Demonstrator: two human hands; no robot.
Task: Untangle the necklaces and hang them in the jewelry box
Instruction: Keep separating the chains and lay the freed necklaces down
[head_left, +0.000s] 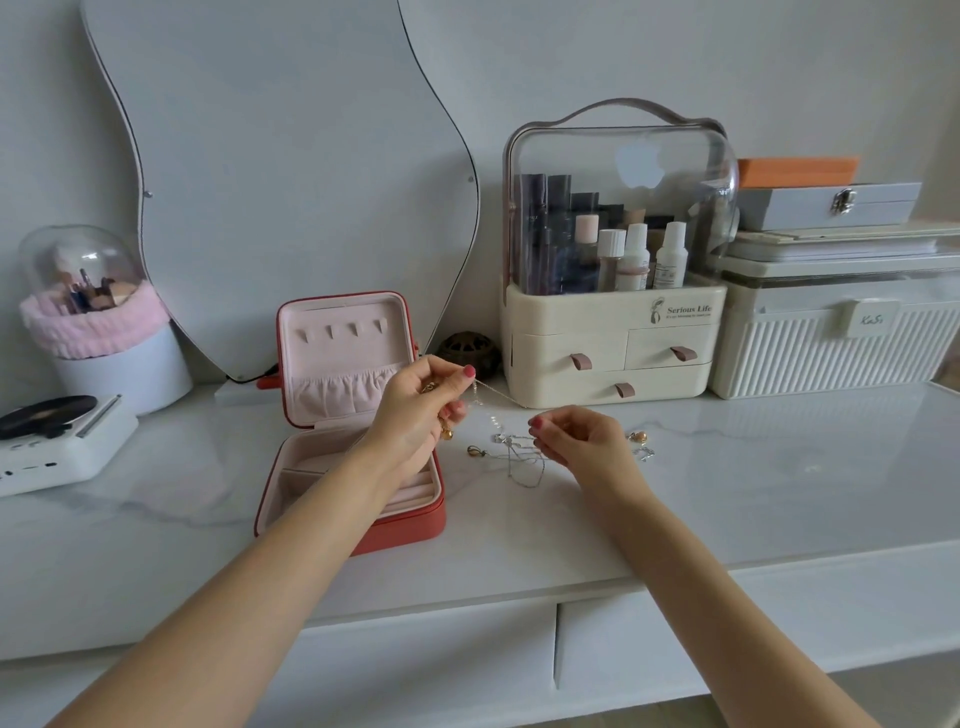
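A red jewelry box (415, 530) with pink lining stands open on the white tabletop, its upright lid showing several small hooks (342, 331) with nothing hanging on them. My left hand (423, 408) is raised in front of the lid, pinching a thin silver chain (498, 396) and a gold pendant (445, 432). My right hand (576, 441) pinches the same chain lower down, just above the table. Under it lies a tangle of silver necklaces (519, 457), with a brown bead pendant (474, 451) and a pearl pendant (638, 437) at its two sides.
A cream cosmetics organizer (613, 338) with a clear dome stands behind the tangle, next to stacked storage boxes (836, 343). A wavy mirror (291, 182) leans on the wall. A brush holder (98, 332) and a small record-player gadget (57, 441) sit on the left.
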